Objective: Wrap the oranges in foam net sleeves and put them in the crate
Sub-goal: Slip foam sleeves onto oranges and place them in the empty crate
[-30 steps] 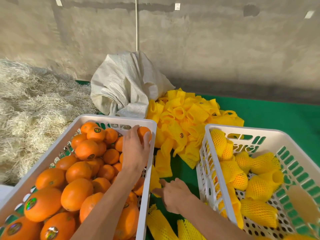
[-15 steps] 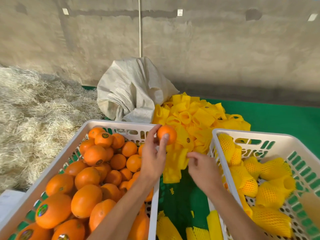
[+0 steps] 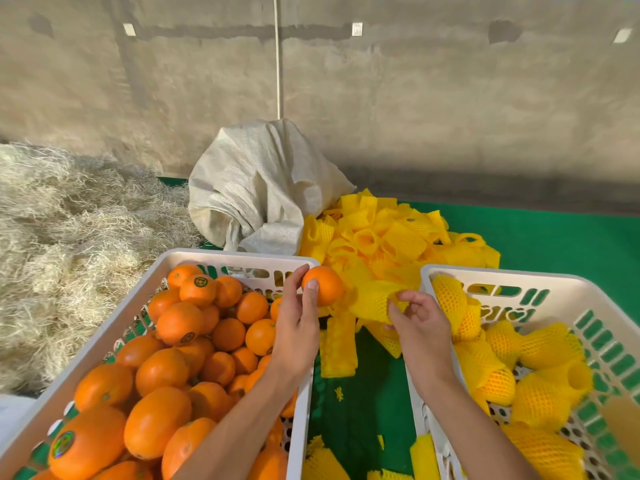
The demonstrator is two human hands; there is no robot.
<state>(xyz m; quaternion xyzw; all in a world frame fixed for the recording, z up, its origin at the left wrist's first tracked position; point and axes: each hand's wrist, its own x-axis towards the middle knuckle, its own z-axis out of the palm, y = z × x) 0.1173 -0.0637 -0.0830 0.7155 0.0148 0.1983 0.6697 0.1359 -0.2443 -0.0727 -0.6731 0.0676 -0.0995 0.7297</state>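
Under my left forearm sits the crate of bare oranges; under my right, the crate with wrapped oranges. My left hand pinches one orange between thumb and fingers, above the gap between the crates. Just right of it, my right hand grips a sleeve close beside that orange. Beyond both hands lie the sleeve pile, a sack, and straw far left.

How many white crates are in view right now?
2. The left crate, full of bare oranges, sits at lower left; the right crate, holding net-wrapped oranges, sits at lower right. Both run off the frame's bottom edge.
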